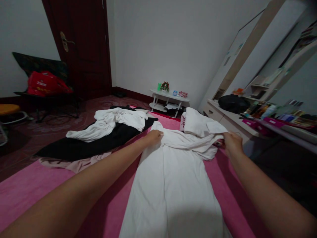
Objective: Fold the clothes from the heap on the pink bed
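Observation:
A long white garment (178,185), which looks like a shirt or dress, lies spread on a pink bed cover (230,185). My left hand (155,137) is closed on its cloth near the upper middle. My right hand (232,143) pinches the end of a white sleeve (208,145) that stretches out to the right. Beyond the sleeve rests a folded white stack of cloth (198,122), with a bit of dark lettering at its left side. The garment's lower end runs out of view towards me.
Left of the garment lie a white piece of clothing (119,119), black clothing (99,140) and pinkish cloth (74,163). A small white table (169,95) stands by the wall. At right is a dresser (218,112) with a black bag (234,103). A chair holds a red bag (47,84).

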A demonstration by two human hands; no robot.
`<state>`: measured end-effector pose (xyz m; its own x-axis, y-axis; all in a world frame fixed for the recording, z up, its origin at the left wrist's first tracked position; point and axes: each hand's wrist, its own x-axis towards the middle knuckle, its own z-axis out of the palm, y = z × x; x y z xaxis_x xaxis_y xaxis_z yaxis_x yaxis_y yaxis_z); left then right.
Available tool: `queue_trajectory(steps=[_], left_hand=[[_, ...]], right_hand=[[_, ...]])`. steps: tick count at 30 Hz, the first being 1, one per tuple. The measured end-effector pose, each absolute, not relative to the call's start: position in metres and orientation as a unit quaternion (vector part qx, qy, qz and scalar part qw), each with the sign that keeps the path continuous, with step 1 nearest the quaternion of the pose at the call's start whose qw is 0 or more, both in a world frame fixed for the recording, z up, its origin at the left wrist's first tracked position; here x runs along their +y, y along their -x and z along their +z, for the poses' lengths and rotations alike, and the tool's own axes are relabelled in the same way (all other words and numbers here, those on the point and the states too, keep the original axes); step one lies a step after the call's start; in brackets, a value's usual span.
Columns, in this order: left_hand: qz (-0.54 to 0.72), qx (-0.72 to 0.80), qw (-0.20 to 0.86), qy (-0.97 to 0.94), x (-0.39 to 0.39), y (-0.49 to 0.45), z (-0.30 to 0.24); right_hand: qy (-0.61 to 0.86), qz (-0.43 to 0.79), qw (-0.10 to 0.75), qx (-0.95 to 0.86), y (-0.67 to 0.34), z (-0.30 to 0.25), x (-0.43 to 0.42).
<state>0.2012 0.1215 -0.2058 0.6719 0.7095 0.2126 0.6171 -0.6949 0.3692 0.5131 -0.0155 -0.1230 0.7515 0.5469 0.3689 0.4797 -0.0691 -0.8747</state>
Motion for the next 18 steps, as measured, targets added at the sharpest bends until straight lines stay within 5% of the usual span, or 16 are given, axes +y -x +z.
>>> queue_trajectory(steps=[4,10,13,18], left_hand=[[0.124,0.349,0.128,-0.92,0.144,-0.202,-0.209],[0.108,0.341,0.13,-0.925,0.149,-0.207,-0.218],[0.11,0.33,0.151,-0.925,0.153,-0.204,-0.217],[0.138,0.305,0.198,-0.921,0.155,-0.191,-0.21]], right_hand=[[0.59,0.214,0.739,-0.247,-0.475,-0.089,-0.014],[0.42,0.385,0.738,-0.362,-0.407,-0.063,-0.036],[0.386,0.404,0.642,-0.525,-0.368,-0.084,-0.068],[0.421,0.465,0.355,-0.693,-0.319,-0.129,-0.119]])
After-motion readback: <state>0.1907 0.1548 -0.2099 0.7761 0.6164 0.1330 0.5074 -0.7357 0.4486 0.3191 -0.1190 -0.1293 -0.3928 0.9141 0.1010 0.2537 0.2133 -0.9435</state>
